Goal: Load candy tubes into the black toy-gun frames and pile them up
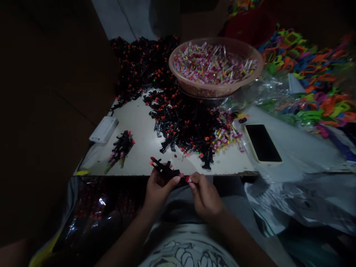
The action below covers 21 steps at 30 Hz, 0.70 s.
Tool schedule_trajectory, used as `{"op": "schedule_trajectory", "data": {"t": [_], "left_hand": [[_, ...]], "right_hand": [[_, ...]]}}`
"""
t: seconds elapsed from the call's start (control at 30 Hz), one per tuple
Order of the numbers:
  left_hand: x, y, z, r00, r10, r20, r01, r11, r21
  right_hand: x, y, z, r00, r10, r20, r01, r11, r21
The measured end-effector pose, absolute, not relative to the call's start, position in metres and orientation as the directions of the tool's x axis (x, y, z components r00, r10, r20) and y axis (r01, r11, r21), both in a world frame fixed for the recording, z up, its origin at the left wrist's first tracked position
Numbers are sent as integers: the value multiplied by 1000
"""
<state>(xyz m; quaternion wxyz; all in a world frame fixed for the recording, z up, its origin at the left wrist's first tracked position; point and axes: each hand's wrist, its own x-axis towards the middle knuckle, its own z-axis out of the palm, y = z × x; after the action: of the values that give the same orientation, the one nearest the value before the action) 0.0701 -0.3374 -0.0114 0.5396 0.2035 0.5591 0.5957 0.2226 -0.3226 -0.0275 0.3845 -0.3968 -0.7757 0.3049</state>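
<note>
My left hand point(160, 187) is closed around a black toy gun point(166, 170) with a red-orange tip, held just over the table's front edge. My right hand point(204, 193) pinches a small candy tube point(188, 179) with a red end, close to the rear of the toy gun. Whether the two pieces touch is too dim to tell. Beyond my hands lies a heap of black toy guns point(183, 118) with orange tips. Small colourful candy tubes point(222, 137) are piled at its right side. To the left rests a small group of toy guns point(121, 148), some with candy tubes at their ends.
A pink basket point(178, 79) full of candy tubes stands at the back. On the right are a phone point(263, 143), plastic sheeting point(300, 137) and a pile of bright plastic pieces point(328, 104). A white power bank point(104, 129) sits at the table's left edge.
</note>
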Motion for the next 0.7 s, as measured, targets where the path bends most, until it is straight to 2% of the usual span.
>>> {"op": "schedule_trajectory", "data": {"t": [0.07,0.2,0.33,0.43,0.57,0.7], "left_hand": [[72,-338,-12,-343,867,-363,-409,210,888],[75,-341,-15,-398,840,-368,-382,212,899],[74,-343,-20,-387,838,-386,-401,224,888],[72,-344,-24,-378,839,-391,-409,228,884],[74,-348,-26,-394,833,-388,-433,204,878],[77,-352,-29,-378,816,-437,-491,224,842]], "right_hand": [[219,-324,-27,-397,830,391,422,544,-725],[217,-324,-30,-441,817,371,497,566,-657],[214,-327,-40,-429,849,309,470,502,-726],[209,-333,-52,-365,876,315,457,464,-759],[204,-337,-66,-294,861,415,556,507,-659],[207,-335,-70,-312,827,467,611,551,-568]]}}
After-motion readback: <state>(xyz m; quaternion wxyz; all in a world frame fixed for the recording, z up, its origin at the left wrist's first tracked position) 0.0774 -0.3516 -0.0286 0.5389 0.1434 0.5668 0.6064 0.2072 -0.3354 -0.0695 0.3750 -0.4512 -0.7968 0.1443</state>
